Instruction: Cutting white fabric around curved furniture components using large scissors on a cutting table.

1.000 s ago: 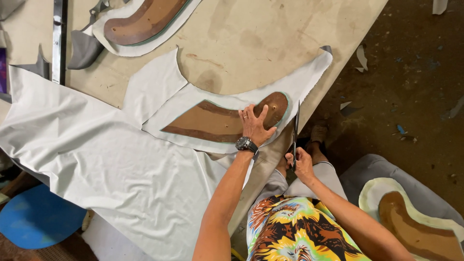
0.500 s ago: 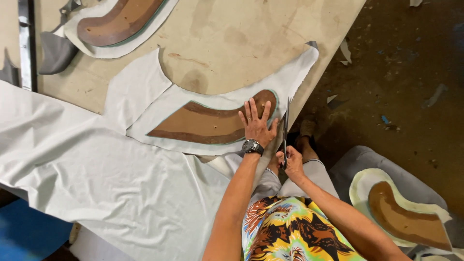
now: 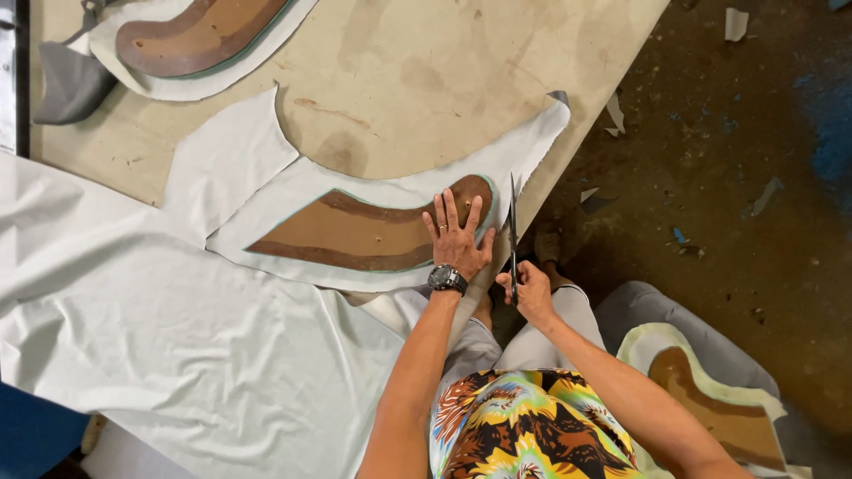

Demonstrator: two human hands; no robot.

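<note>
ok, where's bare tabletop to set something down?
Bare tabletop lies in the upper middle, between the far brown template and the curved cut edge of the white fabric. The near edge is crowded: left hand presses the near template, right hand works the scissors.

Scissor handles: hidden inside the right hand (image 3: 530, 293).
Curved brown wooden template (image 3: 355, 235): right end covered by the left hand (image 3: 459, 238).
Pale grey fabric sheet (image 3: 160, 355): cut off at the left and bottom edges.
</note>
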